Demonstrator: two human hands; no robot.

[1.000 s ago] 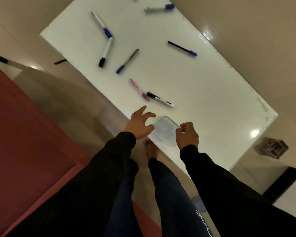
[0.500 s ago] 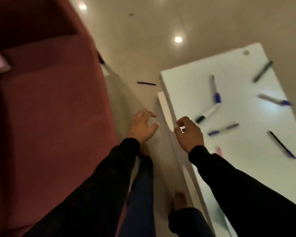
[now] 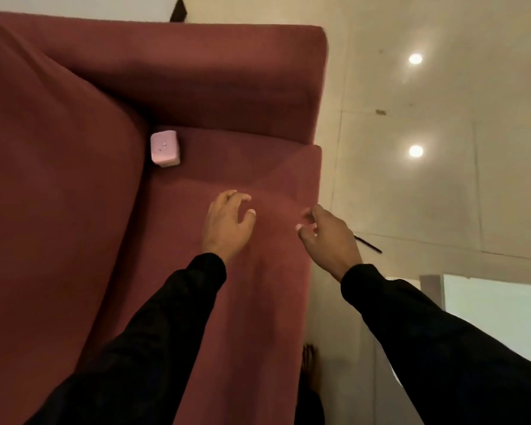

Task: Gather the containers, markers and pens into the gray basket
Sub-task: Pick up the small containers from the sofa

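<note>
Both hands hover apart over the red sofa (image 3: pixel 227 302): left hand (image 3: pixel 227 222) and right hand (image 3: pixel 328 234) hold their fingers curled around a faint clear container (image 3: pixel 276 216), though the grip is too blurred to tell. A pink box (image 3: pixel 164 147) sits on the seat.

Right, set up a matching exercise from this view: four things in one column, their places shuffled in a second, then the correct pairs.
Things:
1. pink box
2. black pen
3. left hand
4. white table

Places:
A. on the floor, past the right hand
B. lower right edge of the view
C. in the sofa corner, against the back cushion
D. above the sofa seat, fingers spread

Pairs: 1-C, 2-A, 3-D, 4-B
</note>
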